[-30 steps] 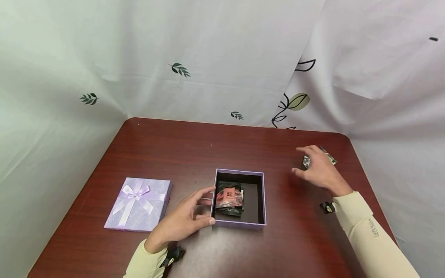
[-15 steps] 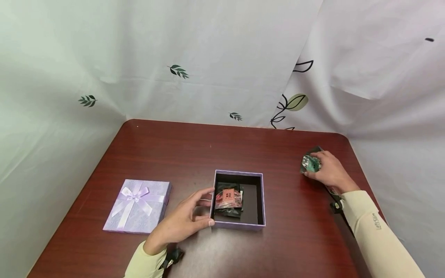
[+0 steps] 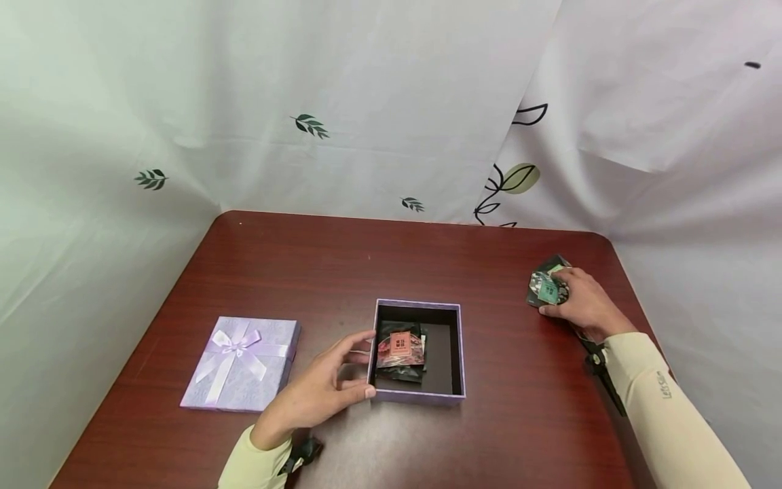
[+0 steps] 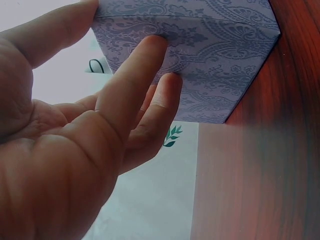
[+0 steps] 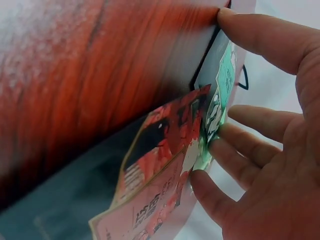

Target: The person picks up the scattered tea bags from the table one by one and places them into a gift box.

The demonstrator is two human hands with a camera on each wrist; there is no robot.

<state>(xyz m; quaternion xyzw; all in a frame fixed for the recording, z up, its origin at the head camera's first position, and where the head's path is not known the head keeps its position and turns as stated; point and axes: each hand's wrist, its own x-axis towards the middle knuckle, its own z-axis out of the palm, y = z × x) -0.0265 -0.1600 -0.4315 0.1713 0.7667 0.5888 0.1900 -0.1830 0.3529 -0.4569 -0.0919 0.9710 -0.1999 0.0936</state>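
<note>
My left hand (image 3: 320,390) rests its fingertips along the left side of an open lilac box (image 3: 421,398); the thumb is at its near left corner. In the left wrist view, straight fingers touch the patterned wall (image 4: 210,55). Inside the box lie dark sachets, the top one a sachet with a red label (image 3: 400,345). At the right of the table my right hand (image 3: 583,302) lies over a dark sachet with a green label (image 3: 548,292), its thumb at the sachet's edge. The right wrist view shows spread fingers beside it and a pink-labelled sachet (image 5: 150,195).
A lilac lid (image 3: 235,367) with a ribbon bow sits left of the box. The dark red tabletop (image 3: 366,255) ends at white cloth walls (image 3: 379,102) behind and at both sides. The right forearm sleeve (image 3: 666,407) crosses the table's right edge.
The right hand has come down onto the sachets at the right and shifted slightly right, with more of the green-labelled one showing. The left hand and box have stayed in place.
</note>
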